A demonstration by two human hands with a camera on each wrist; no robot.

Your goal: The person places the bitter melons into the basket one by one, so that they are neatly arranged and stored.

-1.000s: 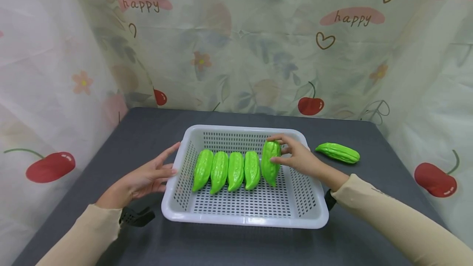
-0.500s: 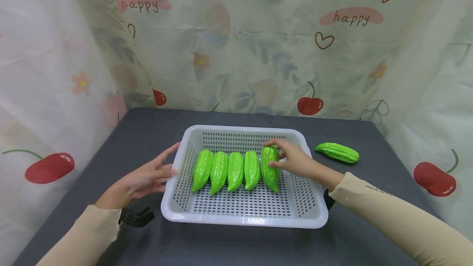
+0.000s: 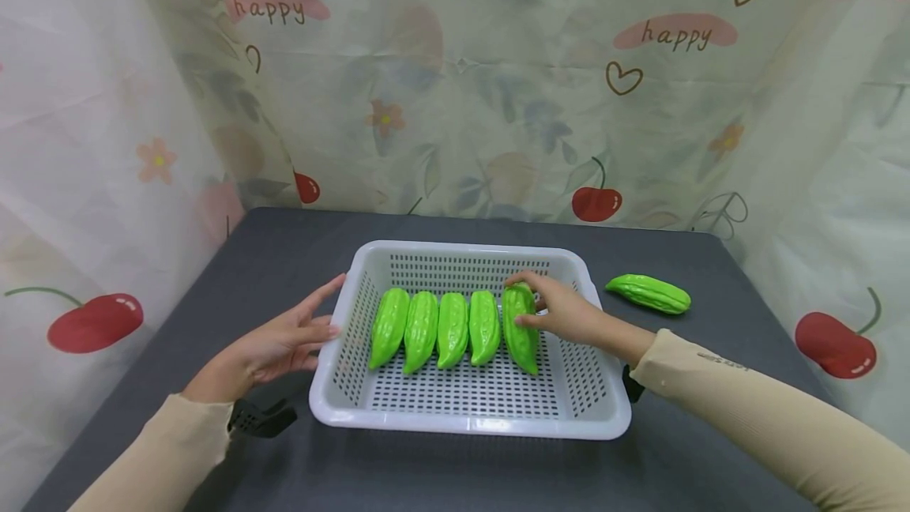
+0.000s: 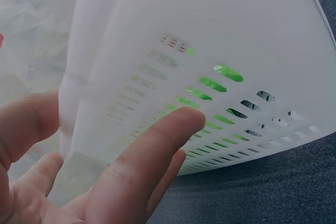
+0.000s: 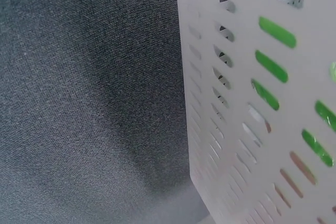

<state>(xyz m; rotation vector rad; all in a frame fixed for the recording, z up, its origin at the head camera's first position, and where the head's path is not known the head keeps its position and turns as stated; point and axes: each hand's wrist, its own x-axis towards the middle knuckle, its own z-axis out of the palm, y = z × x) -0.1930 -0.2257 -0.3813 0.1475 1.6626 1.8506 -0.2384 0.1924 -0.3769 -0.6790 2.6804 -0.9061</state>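
A white slotted plastic basket (image 3: 469,423) sits on the dark table. Several green bitter melons lie side by side in it, with narrow ends toward the front. My right hand (image 3: 569,314) reaches over the right rim and pinches the rightmost bitter melon (image 3: 520,330) between thumb and fingers, its tip slanting right. In the right wrist view the basket wall (image 5: 252,156) hides that hand, apart from skin showing through slots. My left hand (image 3: 277,342) is at the basket's left side, fingers extended; in the left wrist view its fingers (image 4: 142,166) touch or nearly touch the outer wall.
Another bitter melon (image 3: 648,294) lies on the table (image 3: 718,354) to the right of the basket. A printed curtain (image 3: 462,101) hangs behind and along both sides. Each wrist carries a black band, the left one (image 3: 261,417) plainly visible.
The right hand has lowered the rightmost bitter melon toward the basket floor, shifting it slightly closer to the front. The left hand and the basket have stayed in place.
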